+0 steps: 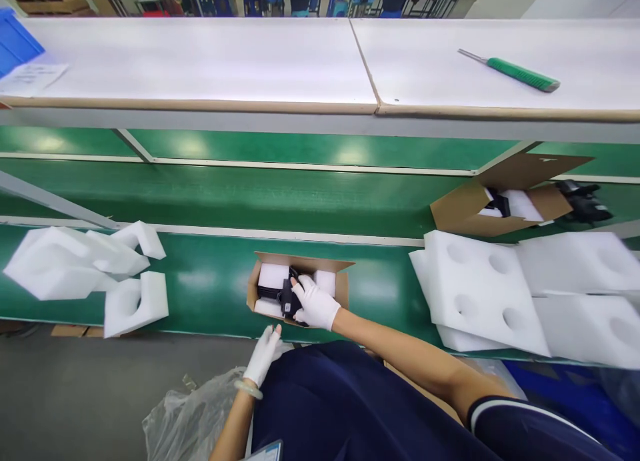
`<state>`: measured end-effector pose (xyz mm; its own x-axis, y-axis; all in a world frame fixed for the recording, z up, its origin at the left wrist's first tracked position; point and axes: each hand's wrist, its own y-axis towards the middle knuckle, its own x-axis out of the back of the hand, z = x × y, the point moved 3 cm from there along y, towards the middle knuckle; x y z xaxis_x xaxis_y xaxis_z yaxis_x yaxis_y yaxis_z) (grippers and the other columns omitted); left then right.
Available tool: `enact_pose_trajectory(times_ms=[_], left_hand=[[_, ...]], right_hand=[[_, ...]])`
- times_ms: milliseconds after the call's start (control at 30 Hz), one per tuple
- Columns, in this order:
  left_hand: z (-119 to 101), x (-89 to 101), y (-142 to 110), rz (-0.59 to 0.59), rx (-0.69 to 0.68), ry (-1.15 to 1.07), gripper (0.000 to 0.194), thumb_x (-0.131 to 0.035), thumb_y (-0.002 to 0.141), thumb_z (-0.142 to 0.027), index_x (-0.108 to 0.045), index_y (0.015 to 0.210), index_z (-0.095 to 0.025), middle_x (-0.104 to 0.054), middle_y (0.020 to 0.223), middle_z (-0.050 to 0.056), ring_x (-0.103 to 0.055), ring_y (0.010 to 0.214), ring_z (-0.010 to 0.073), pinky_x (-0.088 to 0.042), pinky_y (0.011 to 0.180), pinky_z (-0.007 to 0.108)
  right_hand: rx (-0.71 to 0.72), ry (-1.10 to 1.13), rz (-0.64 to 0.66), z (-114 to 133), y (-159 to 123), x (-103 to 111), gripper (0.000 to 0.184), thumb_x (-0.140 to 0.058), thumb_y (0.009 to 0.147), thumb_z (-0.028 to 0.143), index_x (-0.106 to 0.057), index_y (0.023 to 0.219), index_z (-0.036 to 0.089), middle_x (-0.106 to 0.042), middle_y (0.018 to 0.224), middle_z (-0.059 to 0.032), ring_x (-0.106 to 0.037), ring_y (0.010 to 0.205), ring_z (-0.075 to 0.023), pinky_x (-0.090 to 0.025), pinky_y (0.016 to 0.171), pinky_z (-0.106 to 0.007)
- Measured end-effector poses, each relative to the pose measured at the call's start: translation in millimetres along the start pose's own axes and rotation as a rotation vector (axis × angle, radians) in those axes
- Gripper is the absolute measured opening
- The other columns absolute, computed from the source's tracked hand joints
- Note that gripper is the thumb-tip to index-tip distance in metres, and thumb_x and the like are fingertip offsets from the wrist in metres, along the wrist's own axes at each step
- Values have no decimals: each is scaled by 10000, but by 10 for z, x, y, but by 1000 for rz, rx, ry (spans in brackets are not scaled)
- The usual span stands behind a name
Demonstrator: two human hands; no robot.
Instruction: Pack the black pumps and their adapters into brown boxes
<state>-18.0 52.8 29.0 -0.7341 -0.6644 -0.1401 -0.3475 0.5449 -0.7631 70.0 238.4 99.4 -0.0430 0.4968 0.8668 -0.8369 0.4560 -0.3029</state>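
Navy shirt (345, 401) nearest the camera, bottom centre. Clock read from the open carton (341, 291), which sat mid-frame near the close edge of the green table (200, 267). Carton's long axis ran roughly 9 to 3 o'clock, mouth up, far flap folded out toward 12.

Inside: white foam blocks (274, 275) and a black device (287, 297) between them, its long axis about 12 to 6. Right hand (317, 304), white-gloved, came in from 4 o'clock with fingers on the device; could not tell if clamped or only pressing. Left hand (265, 357), also gloved, was at 7 o'clock by the table edge, just outside the carton, fingers pointing toward 1; could not tell if it gripped anything. Hands apart from each other. Pale bangle (249, 388) on left wrist.

Foam pieces (55, 264) lay at 9 o'clock, well apart. Foam sheet (483, 291) with four round hollows at 3, more foam beyond. Second carton (457, 204) at 2, open, one flap up. Green-handled tool (523, 73) on the white shelf (200, 61), between 1 and 2, tip toward 9-10. Clear plastic bag (195, 421) at 7, below the table.
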Motion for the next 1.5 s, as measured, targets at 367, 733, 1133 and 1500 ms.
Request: enact_pose_trajectory(times_ms=[367, 733, 1133, 1500], left_hand=[[-241, -343, 572, 193, 210, -473, 124, -598, 672, -165, -478, 690, -190, -623, 748, 40, -654, 781, 196, -519, 870, 431], [-756, -571, 989, 289, 72, -258, 179, -586, 687, -234, -434, 592, -218, -592, 691, 69, -608, 884, 250, -472, 943, 493], [-2558, -1699, 1773, 477, -160, 97, 258, -580, 764, -409, -497, 903, -208, -587, 1105, 90, -523, 1159, 242, -492, 949, 441], [-348, -2407, 1083, 684, -9, 700, 201, -545, 826, -345, -560, 984, -222, -600, 1232, 109, -579, 1167, 247, -447, 1007, 414]], right_hand=[[-307, -225, 81, 13, 247, -69, 964, -685, 632, 300, -266, 1484, 130, -381, 1357, -293, -449, 1157, -434, -384, 874, -501], [-532, -131, 22, 42, 694, 188, 774, -616, 704, 142, -383, 1441, 157, -384, 1423, -278, -559, 1109, -402, -411, 887, -554], [-1344, 406, -56, -301, -2243, -670, 397, -564, 709, 205, -704, 1080, 193, -701, 1045, -136, -662, 962, -293, -474, 827, -379], [-1946, 853, -345, -940, -4061, -2145, 349, -495, 803, 246, -746, 1001, 105, -690, 1061, -209, -644, 1043, -282, -465, 847, -319]])
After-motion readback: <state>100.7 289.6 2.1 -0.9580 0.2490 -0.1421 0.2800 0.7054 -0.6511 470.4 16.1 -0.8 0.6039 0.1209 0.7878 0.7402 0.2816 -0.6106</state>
